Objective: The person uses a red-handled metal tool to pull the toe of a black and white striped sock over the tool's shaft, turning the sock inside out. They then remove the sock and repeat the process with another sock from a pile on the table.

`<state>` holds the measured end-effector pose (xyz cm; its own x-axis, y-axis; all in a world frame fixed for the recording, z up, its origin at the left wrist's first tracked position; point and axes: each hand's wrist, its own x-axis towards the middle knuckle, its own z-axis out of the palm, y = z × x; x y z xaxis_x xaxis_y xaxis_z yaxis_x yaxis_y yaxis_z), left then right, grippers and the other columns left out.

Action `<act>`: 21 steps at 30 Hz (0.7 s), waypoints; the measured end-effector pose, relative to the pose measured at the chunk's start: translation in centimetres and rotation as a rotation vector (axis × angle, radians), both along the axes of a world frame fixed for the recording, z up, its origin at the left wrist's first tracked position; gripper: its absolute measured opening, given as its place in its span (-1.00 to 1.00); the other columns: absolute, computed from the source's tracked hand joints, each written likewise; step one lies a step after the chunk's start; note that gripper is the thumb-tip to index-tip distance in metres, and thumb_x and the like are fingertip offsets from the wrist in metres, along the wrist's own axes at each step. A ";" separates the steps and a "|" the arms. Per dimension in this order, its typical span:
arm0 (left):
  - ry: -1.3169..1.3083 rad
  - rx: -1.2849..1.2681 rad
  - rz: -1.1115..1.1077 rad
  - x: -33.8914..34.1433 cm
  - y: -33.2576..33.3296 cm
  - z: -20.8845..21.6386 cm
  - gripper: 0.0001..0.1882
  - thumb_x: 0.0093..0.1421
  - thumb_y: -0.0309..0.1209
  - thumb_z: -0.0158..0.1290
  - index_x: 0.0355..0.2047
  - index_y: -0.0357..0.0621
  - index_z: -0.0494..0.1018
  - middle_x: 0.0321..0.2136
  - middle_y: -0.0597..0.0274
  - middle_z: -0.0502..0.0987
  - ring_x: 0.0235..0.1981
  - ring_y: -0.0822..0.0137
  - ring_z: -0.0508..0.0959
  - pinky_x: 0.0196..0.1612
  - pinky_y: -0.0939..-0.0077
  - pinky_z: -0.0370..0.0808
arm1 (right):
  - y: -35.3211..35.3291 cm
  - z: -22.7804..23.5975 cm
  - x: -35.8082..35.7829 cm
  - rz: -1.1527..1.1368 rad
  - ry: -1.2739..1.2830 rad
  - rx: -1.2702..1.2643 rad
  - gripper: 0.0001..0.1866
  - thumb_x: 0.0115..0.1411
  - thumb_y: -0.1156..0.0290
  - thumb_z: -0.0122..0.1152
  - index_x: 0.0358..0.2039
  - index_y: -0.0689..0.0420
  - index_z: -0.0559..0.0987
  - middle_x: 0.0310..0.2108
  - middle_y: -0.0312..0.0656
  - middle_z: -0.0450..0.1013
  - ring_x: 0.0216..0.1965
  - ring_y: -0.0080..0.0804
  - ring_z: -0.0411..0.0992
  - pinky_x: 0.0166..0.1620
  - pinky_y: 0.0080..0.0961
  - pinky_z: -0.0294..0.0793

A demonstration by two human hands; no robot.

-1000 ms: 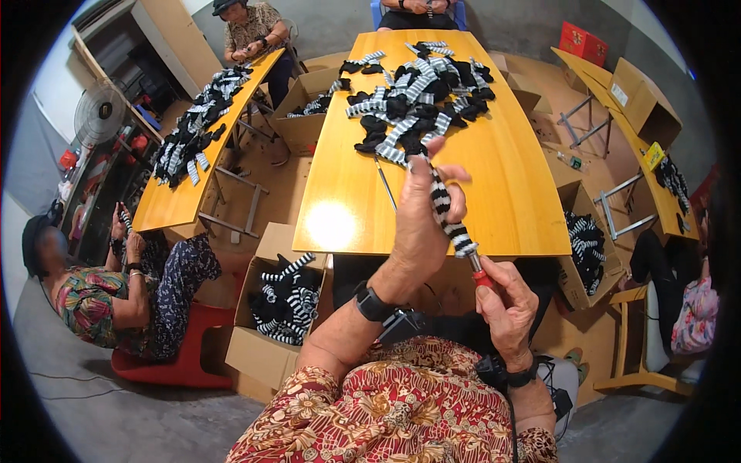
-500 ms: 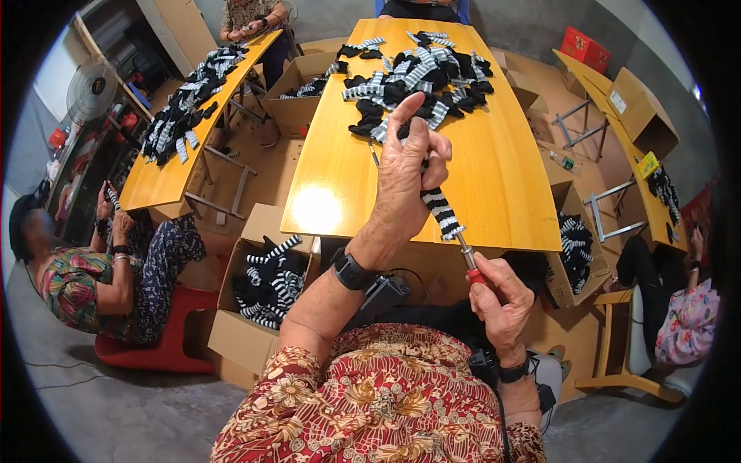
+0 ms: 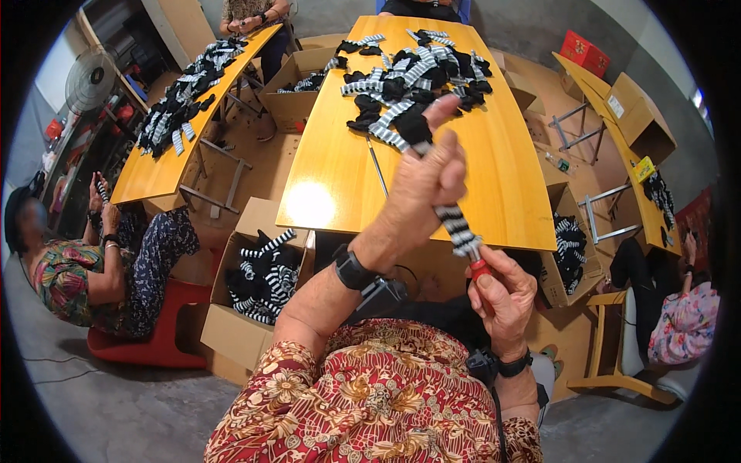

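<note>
We are seeing a grey wall (image 3: 513,29) behind the central yellow table (image 3: 498,170), an electric fan (image 3: 90,81) left of it, brown flooring (image 3: 270,174) around it.

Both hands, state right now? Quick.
Left hand: closed around a black-and-white striped knit piece, one finger extended.
Right hand: closed, holding a red-handled tool.

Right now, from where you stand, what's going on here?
The person's left hand grips a striped knit piece, black and white, while the right hand holds a red-handled tool at its lower end. A pile of similar pieces lies on the yellow table ahead. At left, another person sits holding a striped piece too.
</note>
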<state>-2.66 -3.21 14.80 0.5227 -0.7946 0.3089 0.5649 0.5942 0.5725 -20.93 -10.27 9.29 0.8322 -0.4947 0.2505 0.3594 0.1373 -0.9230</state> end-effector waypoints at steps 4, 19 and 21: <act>-0.090 0.093 0.030 -2.2 0.3 -0.8 -0.43 0.35 -0.09 -0.12 0.27 -0.04 0.08 -0.69 0.50 0.22 -0.76 0.66 0.08 -0.67 0.78 0.06 | 0.5 0.2 1.0 -0.075 -0.022 -0.202 -0.75 0.17 0.65 0.09 -0.11 0.31 0.50 -0.37 -0.17 0.44 -0.60 -0.64 0.32 -0.61 -0.75 0.23; 0.009 0.109 0.102 1.5 1.2 -1.0 -0.58 0.40 -0.12 -0.20 0.12 -0.11 0.28 -0.40 0.28 0.55 -0.74 0.64 0.16 -0.60 0.74 0.12 | -1.1 -0.3 1.1 0.063 0.055 -0.067 -0.67 0.16 0.60 0.09 -0.03 0.26 0.52 -0.35 -0.12 0.51 -0.63 -0.67 0.31 -0.64 -0.76 0.22; 0.002 0.132 0.022 0.4 0.9 -1.5 -0.56 0.40 -0.12 -0.22 0.14 -0.13 0.26 -0.48 0.36 0.54 -0.76 0.64 0.16 -0.60 0.73 0.14 | -1.5 -0.3 0.8 0.075 0.071 0.064 -0.70 0.16 0.61 0.10 -0.07 0.23 0.53 -0.39 -0.10 0.53 -0.65 -0.64 0.32 -0.65 -0.75 0.23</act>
<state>-2.26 -2.27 13.33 0.5411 -0.8165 0.2012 0.5539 0.5261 0.6453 -20.08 -11.81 9.03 0.8820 -0.4434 0.1596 0.2801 0.2210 -0.9342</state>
